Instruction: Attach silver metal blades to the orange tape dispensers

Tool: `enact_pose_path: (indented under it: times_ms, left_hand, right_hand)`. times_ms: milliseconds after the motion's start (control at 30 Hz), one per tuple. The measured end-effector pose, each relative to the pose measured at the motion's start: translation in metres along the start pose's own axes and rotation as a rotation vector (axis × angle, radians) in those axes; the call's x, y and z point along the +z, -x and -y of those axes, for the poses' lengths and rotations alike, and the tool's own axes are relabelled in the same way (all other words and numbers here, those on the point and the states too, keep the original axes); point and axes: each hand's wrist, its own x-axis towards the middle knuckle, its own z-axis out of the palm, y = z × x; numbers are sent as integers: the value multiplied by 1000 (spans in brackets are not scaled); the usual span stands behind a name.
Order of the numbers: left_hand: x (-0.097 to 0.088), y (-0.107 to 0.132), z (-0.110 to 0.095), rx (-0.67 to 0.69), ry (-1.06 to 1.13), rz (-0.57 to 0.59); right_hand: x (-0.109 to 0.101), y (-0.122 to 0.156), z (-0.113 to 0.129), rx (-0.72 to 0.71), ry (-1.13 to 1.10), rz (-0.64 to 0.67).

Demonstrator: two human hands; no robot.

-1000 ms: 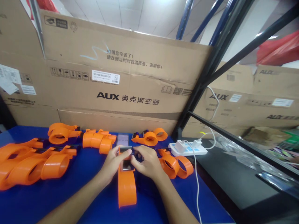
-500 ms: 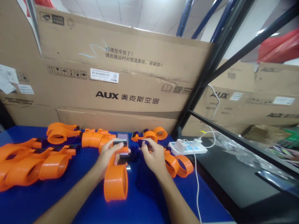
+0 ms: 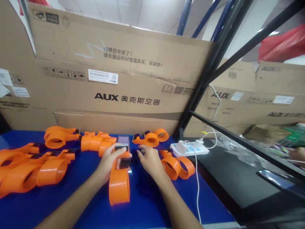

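Tape dispenser (image 3: pixel 119 184), orange, at lower centre of the frame, looks light, stiff and slick, best held by the upper end (image 3: pixel 125 155) your left hand (image 3: pixel 109 161) clasps, while I cannot tell whether your right hand (image 3: pixel 150 160) holds anything.

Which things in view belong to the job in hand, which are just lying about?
Likely part of the job:
orange dispenser held in the left hand
dark parts beside the right hand
similar orange dispensers on the blue table

Apparently just lying about:
phone
white power strip
clear plastic
AUX carton
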Motion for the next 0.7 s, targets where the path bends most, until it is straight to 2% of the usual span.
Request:
enact_pose_path:
  times_ms: [200,467,600,700]
  left_hand:
    - [-4,-5,5,-9,-83,31]
    - [-8,-8,12,1,-97,51]
    - [-8,-8,14,-3,-122,55]
    - [-7,-8,13,10,-159,53]
  right_hand:
    - [4,0,-6,1,-70,-10]
    - [6,2,-3,33,-189,41]
    - [2,1,3,35,-192,37]
    - [-6,1,13,-20,-188,-7]
